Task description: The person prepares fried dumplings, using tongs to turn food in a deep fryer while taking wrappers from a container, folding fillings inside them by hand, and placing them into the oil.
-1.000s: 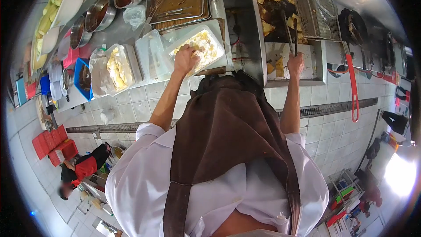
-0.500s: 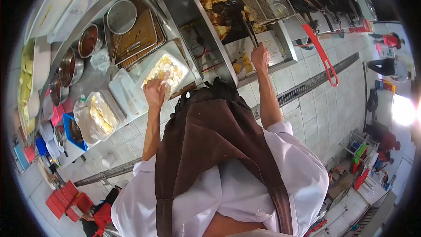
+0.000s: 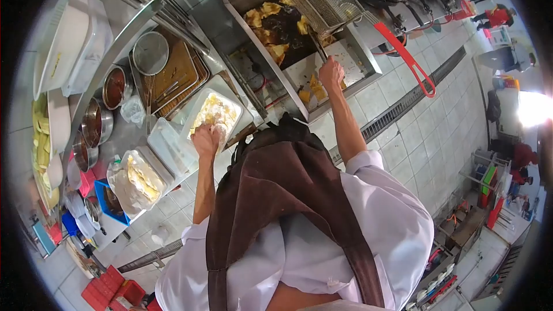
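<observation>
One hand in the tub, one hand on the tongs

This is a busy kitchen. A shiny metal worktop (image 3: 122,132) runs along the left side, and it is full of stuff. There are metal bowls (image 3: 117,86) with red sauce, a round sieve (image 3: 151,53) on brown trays (image 3: 183,69), and a blue box (image 3: 111,200). The white tub (image 3: 240,109) sits near the worktop's edge, with yellow bits and white powder in it. The left hand (image 3: 206,140) reaches into its near end.

The fryer (image 3: 368,60) is on the right, with dark oil and yellow pieces (image 3: 277,53) inside. A wire basket (image 3: 322,6) with a red handle (image 3: 400,49) sits over its far side. The right hand (image 3: 332,74) has its fingers wrapped around the tongs (image 3: 320,49), which point into the fryer.

The floor (image 3: 403,138) has pale tiles and a long drain (image 3: 394,114). A person in red (image 3: 496,18) is far off.

The left fingertips are hidden, so I can't tell if they are pinching anything. The tips of the tongs are hard to see beside the basket. Red crates (image 3: 106,288) are cut off at the bottom, and a bright light blurs the right side.
</observation>
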### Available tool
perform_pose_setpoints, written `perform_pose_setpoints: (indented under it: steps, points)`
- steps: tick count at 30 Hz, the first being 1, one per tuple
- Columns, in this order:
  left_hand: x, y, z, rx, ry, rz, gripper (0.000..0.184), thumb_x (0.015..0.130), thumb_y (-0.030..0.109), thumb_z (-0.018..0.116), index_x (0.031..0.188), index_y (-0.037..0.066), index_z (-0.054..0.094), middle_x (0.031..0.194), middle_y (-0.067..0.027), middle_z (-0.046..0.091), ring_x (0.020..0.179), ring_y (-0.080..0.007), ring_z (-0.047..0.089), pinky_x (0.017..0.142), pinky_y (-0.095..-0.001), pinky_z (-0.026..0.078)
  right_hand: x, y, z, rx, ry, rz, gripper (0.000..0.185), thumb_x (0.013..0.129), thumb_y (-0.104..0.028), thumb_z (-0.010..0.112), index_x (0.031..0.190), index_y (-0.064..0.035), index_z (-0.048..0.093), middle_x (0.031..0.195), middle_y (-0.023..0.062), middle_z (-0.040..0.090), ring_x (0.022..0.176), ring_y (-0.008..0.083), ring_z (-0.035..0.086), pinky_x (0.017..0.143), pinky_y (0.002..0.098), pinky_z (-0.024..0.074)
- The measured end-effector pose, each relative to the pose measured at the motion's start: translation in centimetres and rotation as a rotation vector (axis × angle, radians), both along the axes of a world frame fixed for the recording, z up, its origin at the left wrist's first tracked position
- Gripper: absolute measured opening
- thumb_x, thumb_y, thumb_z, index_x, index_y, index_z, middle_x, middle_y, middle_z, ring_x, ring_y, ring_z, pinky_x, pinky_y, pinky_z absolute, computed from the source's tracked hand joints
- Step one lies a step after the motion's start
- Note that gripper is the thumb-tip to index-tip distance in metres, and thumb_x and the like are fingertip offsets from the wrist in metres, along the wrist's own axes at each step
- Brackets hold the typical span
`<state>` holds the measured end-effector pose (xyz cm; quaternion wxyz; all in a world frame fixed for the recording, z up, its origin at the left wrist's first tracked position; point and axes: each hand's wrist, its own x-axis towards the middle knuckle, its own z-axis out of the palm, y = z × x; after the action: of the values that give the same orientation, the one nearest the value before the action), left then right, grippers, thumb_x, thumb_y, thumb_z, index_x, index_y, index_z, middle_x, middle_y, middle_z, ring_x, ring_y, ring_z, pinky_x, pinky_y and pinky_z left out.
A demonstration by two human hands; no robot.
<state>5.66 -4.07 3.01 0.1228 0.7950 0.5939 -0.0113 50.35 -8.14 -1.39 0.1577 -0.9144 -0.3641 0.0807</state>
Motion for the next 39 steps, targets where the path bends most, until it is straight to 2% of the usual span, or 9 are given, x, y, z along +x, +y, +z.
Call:
perform_pose_setpoints:
  steps: [3, 10, 12, 21, 24, 27, 32, 34, 39]
  points:
    - [-0.5, 0.2, -0.2, -0.058, 0.042, 0.038, 0.025, 0.074, 0.025, 0.065, 0.092, 0.007, 0.068, 0.097, -0.0121, 0.064, 0.094, -0.0277, 0.059, 0.078, -0.0426, 0.046, -0.8, -0.8, -0.1, 0.004, -0.024, -0.008, 0.026, 0.078, -0.017, 0.060, 0.098, -0.0008, 0.057, 0.083, 0.0224, 0.063, 0.079, 0.0404, 0.061, 0.068, 0.0492, 0.0474]
    - [-0.8, 0.4, 0.4, 0.042, -0.225, -0.017, 0.018, 0.073, 0.014, 0.065, 0.088, 0.004, 0.066, 0.090, -0.0150, 0.065, 0.084, -0.0314, 0.062, 0.076, -0.0401, 0.048, -4.5, -1.4, 1.2, 0.074, -0.080, 0.005, 0.027, 0.078, -0.015, 0.059, 0.102, -0.0013, 0.056, 0.084, 0.0220, 0.062, 0.079, 0.0395, 0.061, 0.068, 0.0485, 0.0476]
    - [-0.9, 0.3, 0.3, 0.041, -0.353, -0.037, 0.016, 0.074, 0.011, 0.065, 0.088, 0.003, 0.066, 0.088, -0.0164, 0.064, 0.082, -0.0327, 0.062, 0.073, -0.0408, 0.048, -4.8, -0.8, 1.4, 0.079, 0.023, 0.210, 0.029, 0.078, -0.014, 0.059, 0.105, -0.0024, 0.057, 0.085, 0.0209, 0.063, 0.079, 0.0383, 0.061, 0.067, 0.0478, 0.0478]
    - [-0.9, 1.3, 2.5, -0.088, -0.466, 0.098, 0.022, 0.075, 0.011, 0.066, 0.094, -0.001, 0.064, 0.078, -0.0219, 0.063, 0.071, -0.0340, 0.062, 0.066, -0.0367, 0.049, -5.6, 4.0, -1.2, 0.051, -0.014, 0.282, 0.021, 0.083, -0.010, 0.051, 0.098, -0.0004, 0.063, 0.079, 0.0223, 0.061, 0.075, 0.0379, 0.061, 0.063, 0.0467, 0.0471]
    - [-2.0, 2.0, 1.9, -0.037, -0.555, 0.132, 0.022, 0.075, 0.010, 0.067, 0.094, 0.000, 0.065, 0.075, -0.0163, 0.065, 0.067, -0.0245, 0.063, 0.063, -0.0325, 0.048, -5.0, 3.5, -1.5, 0.053, 0.053, 0.260, 0.025, 0.082, -0.011, 0.053, 0.103, 0.0000, 0.062, 0.080, 0.0228, 0.061, 0.075, 0.0381, 0.061, 0.063, 0.0471, 0.0475]
    - [-2.8, 3.3, 1.7, -0.051, -0.775, 0.240, 0.022, 0.076, 0.011, 0.069, 0.095, 0.001, 0.066, 0.066, 0.0018, 0.054, 0.060, -0.0072, 0.045, 0.056, -0.0228, 0.039, -4.5, 2.5, -1.0, 0.041, 0.007, 0.311, 0.028, 0.079, -0.011, 0.056, 0.105, -0.0013, 0.061, 0.082, 0.0226, 0.062, 0.076, 0.0383, 0.061, 0.066, 0.0472, 0.0482]
    - [-0.8, 4.9, 6.2, -0.026, -0.639, 0.318, 0.023, 0.075, 0.010, 0.069, 0.096, -0.001, 0.065, 0.068, 0.0009, 0.055, 0.061, -0.0061, 0.044, 0.057, -0.0221, 0.039, -3.9, 0.8, 0.2, 0.076, 0.018, 0.305, 0.033, 0.077, -0.012, 0.060, 0.109, -0.0035, 0.060, 0.085, 0.0215, 0.063, 0.079, 0.0380, 0.062, 0.068, 0.0470, 0.0489]
    - [0.4, 6.5, 6.1, 0.021, -0.922, 0.202, 0.023, 0.076, 0.010, 0.069, 0.096, -0.001, 0.065, 0.072, -0.0003, 0.060, 0.062, -0.0060, 0.048, 0.059, -0.0213, 0.041, -4.1, 0.1, 1.0, 0.117, 0.008, 0.293, 0.034, 0.076, -0.012, 0.061, 0.109, -0.0039, 0.060, 0.085, 0.0211, 0.063, 0.079, 0.0378, 0.062, 0.068, 0.0469, 0.0490]
    - [4.6, 8.6, 8.4, -0.106, -0.998, 0.201, 0.022, 0.076, 0.009, 0.069, 0.095, -0.002, 0.065, 0.076, -0.0019, 0.063, 0.064, -0.0063, 0.052, 0.062, -0.0213, 0.043, -4.5, -0.4, 2.8, 0.012, 0.039, 0.300, 0.036, 0.076, -0.014, 0.063, 0.110, -0.0036, 0.059, 0.090, 0.0215, 0.064, 0.082, 0.0373, 0.062, 0.071, 0.0456, 0.0494]
